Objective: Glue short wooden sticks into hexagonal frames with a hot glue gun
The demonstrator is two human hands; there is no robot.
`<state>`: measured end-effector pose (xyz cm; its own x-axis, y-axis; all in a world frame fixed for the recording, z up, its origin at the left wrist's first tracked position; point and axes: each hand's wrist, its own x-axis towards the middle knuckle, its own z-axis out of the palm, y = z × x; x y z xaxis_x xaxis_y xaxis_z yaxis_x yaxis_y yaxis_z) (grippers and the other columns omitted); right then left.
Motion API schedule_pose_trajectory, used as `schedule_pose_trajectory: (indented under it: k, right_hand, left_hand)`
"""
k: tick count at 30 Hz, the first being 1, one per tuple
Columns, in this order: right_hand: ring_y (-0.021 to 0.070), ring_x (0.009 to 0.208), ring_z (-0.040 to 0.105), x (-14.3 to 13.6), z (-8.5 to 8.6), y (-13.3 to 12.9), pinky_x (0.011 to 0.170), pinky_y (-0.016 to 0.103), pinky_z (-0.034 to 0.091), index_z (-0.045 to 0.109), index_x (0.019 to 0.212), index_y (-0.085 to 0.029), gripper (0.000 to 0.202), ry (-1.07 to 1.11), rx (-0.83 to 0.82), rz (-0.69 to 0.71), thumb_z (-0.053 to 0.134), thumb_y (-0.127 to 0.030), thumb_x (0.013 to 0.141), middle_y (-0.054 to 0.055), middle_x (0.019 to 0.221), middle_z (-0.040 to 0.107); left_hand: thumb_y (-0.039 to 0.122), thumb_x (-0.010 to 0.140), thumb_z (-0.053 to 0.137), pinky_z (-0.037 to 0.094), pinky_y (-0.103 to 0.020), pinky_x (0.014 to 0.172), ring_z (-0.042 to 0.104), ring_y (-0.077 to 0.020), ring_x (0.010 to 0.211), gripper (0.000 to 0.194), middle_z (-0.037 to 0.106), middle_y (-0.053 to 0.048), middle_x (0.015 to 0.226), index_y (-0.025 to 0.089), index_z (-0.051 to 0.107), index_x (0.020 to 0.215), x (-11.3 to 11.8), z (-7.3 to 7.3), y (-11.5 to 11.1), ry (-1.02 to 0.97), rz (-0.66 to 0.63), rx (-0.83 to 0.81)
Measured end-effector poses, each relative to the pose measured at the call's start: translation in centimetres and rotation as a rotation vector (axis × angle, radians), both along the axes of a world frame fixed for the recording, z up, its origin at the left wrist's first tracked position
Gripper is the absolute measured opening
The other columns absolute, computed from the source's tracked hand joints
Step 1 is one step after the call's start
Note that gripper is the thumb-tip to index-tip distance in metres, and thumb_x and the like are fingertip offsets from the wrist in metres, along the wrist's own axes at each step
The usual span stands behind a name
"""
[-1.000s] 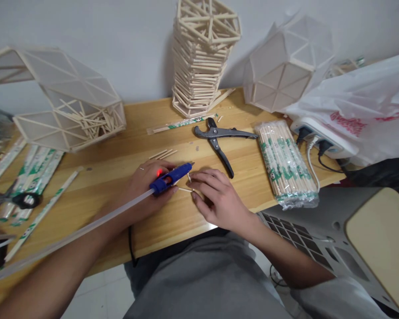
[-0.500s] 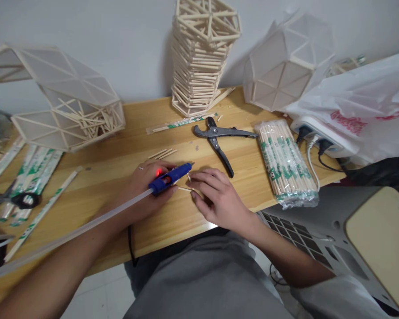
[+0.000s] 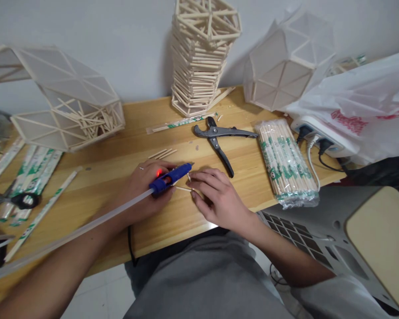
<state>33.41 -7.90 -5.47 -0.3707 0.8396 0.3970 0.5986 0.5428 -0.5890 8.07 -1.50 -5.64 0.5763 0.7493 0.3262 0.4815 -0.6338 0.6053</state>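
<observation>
My left hand (image 3: 149, 192) is closed around a blue hot glue gun (image 3: 171, 178), with a red light glowing at its side. A long translucent glue stick (image 3: 86, 227) trails from the gun's back end over my left forearm. The nozzle points right, above short wooden sticks (image 3: 183, 189) that meet at an angle on the table. My right hand (image 3: 217, 195) pinches the right end of these sticks between thumb and fingers, partly hiding them. Just behind the gun lie several cut sticks (image 3: 162, 153).
Black cutting pliers (image 3: 216, 132) lie open behind my right hand. A stick tower (image 3: 199, 66) stands at the back between two paper-covered stick frames (image 3: 76, 75). Right are packed chopsticks (image 3: 287, 161) and a power strip (image 3: 329, 137); left, scissors (image 3: 26, 200) and wrapped chopsticks (image 3: 41, 177).
My left thumb has drawn back slightly to the left along the sticks. The glue gun and my right hand stay practically in place.
</observation>
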Motion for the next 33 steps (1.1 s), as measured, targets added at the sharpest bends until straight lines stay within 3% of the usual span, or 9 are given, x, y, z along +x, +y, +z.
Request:
schedule_pose_trajectory:
  k: [13, 27, 33]
  right_hand:
    - [0.0319, 0.132, 0.062, 0.2, 0.4, -0.1, 0.111, 0.055, 0.056, 0.073, 0.124, -0.021, 0.026, -0.063, -0.012, 0.025, 0.062, -0.015, 0.101, 0.015, 0.138, 0.069]
    - [0.0291, 0.116, 0.063, -1.9, 0.2, -0.2, 0.101, 0.050, 0.058, 0.071, 0.115, -0.019, 0.017, -0.061, -0.029, -0.015, 0.056, -0.015, 0.106, 0.015, 0.124, 0.071]
    - [0.0287, 0.114, 0.064, -2.0, 0.2, -0.1, 0.099, 0.049, 0.058, 0.071, 0.113, -0.020, 0.017, -0.036, -0.029, -0.018, 0.057, -0.015, 0.106, 0.014, 0.120, 0.071]
  left_hand:
    - [0.013, 0.087, 0.064, 0.055, -0.051, 0.110, 0.068, -0.0276, 0.127, 0.040, 0.073, -0.007, 0.133, 0.029, 0.058, 0.124, -0.4, 0.7, 0.0, 0.018, -0.057, -0.020]
    - [0.010, 0.083, 0.063, 0.056, -0.054, 0.110, 0.069, -0.0283, 0.126, 0.039, 0.074, -0.007, 0.131, 0.029, 0.057, 0.117, -0.2, 0.6, 0.0, 0.028, -0.033, -0.023]
    - [0.010, 0.085, 0.063, 0.058, -0.057, 0.109, 0.070, -0.0296, 0.126, 0.042, 0.074, -0.005, 0.133, 0.034, 0.056, 0.119, -0.2, 0.6, -0.2, 0.034, -0.007, -0.031]
